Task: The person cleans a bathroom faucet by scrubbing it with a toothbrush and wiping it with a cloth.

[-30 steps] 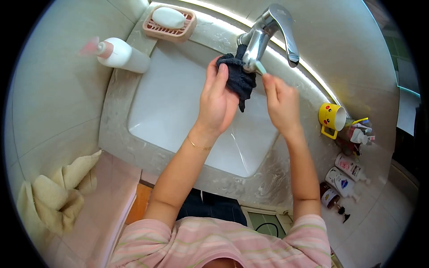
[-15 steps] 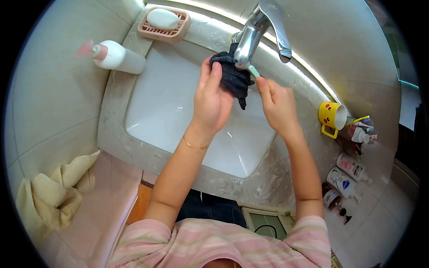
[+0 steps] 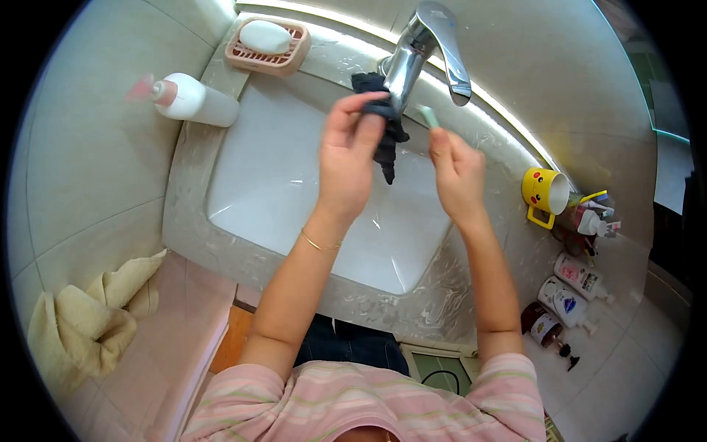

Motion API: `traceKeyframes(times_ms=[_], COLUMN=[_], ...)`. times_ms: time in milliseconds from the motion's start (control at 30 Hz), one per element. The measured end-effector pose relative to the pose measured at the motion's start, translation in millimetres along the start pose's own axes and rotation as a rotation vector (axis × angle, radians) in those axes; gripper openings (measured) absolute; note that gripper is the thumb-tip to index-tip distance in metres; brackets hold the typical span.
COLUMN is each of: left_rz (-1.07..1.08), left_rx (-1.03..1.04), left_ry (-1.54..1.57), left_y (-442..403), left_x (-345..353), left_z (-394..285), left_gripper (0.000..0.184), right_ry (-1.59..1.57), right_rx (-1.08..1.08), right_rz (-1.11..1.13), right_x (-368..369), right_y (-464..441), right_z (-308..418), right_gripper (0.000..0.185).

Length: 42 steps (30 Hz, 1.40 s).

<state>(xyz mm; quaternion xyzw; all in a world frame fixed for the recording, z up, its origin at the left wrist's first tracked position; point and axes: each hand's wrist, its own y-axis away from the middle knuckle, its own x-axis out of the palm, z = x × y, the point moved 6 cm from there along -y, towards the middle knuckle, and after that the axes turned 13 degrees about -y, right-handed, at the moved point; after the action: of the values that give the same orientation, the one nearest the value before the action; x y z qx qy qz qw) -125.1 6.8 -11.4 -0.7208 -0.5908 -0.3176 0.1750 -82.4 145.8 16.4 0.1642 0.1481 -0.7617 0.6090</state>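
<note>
A dark cloth [image 3: 384, 151] hangs at the spout of the chrome faucet [image 3: 406, 70], over the white sink [image 3: 280, 162]. My left hand [image 3: 350, 147] pinches the cloth between thumb and fingers, with some blur at the fingertips. To the right of the spout, my right hand [image 3: 458, 169] is closed round a small pale green brush [image 3: 428, 116]; its tip is apart from the cloth and blurred.
A soap dish [image 3: 283, 62] with white soap and a white pump bottle [image 3: 197, 102] stand at the sink's left. On the right are a yellow cup [image 3: 541, 190], toothbrushes and several bottles [image 3: 563, 298]. A cream towel [image 3: 96, 320] lies at lower left.
The green brush in my right hand has moved off the spout and cloth. My left hand's fingers have shifted across the cloth, which now hangs narrower.
</note>
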Motion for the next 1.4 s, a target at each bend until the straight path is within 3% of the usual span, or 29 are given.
traceKeyframes(times_ms=[67, 100, 233, 267, 333, 400, 533, 600, 733, 1000, 1100, 1333, 1400], left_rz=[0.064, 0.06, -0.118, -0.115, -0.215, -0.193, -0.254, -0.265, -0.175, -0.131, -0.166, -0.237, -0.222], left_rx=[0.322, 0.321, 0.654, 0.646, 0.333, 0.331, 0.287, -0.01, -0.138, -0.186, -0.225, -0.264, -0.281], left_ry=[-0.877, -0.879, -1.217, -1.218, -0.843, -0.858, -0.527, -0.235, 0.063, 0.055, 0.072, -0.104, -0.143], left_y=[-2.6, -5.0, -12.3, -15.7, -28.3, -30.1, -32.7, -28.8, -9.7, -7.4, -4.8, -14.9, -14.6], left_x=[15.0, 17.5, 29.0, 28.5, 15.8, 15.2, -7.6, -17.6, -13.8, -7.9, -7.9, -20.0, -22.7], left_z=[-9.4, -6.2, -10.5, -7.1, -0.6, -1.0, 10.6, 28.9, 25.4, 14.0, 14.5, 22.4, 23.8], left_gripper=[0.02, 0.02, 0.014, 0.014, 0.019, 0.024, 0.024, 0.022, 0.023, 0.029, 0.027, 0.03, 0.032], right_ry=[-0.17, -0.171, -0.595, -0.76, -0.824, -0.89, -1.001, -1.03, -1.049, -0.986, -0.772, -0.687, -0.515], right_rx=[-0.001, 0.0, 0.076, 0.117, 0.143, 0.159, 0.153, 0.19, 0.179, 0.18, 0.081, 0.266, 0.279], right_rz=[-0.09, -0.086, -0.124, -0.127, -0.138, -0.144, -0.157, -0.164, -0.209, -0.196, -0.262, -0.089, 0.042], right_x=[-10.4, -11.1, -13.2, -11.9, -7.4, -2.2, 1.8, 2.6, 1.2, -0.5, -0.8, 43.7, 56.8], right_y=[12.7, 17.0, 12.8, 9.4, 0.1, -11.6, -26.2, -29.7, -35.0, -30.5, -1.4, 29.6, 27.0], right_z=[-8.9, -10.5, -12.5, -10.3, 1.0, 12.7, 25.4, 24.6, 33.1, 35.3, 9.7, -35.0, -38.4], right_gripper=[0.046, 0.046, 0.043, 0.042, 0.041, 0.041, 0.039, 0.037, 0.034, 0.036, 0.039, 0.043, 0.043])
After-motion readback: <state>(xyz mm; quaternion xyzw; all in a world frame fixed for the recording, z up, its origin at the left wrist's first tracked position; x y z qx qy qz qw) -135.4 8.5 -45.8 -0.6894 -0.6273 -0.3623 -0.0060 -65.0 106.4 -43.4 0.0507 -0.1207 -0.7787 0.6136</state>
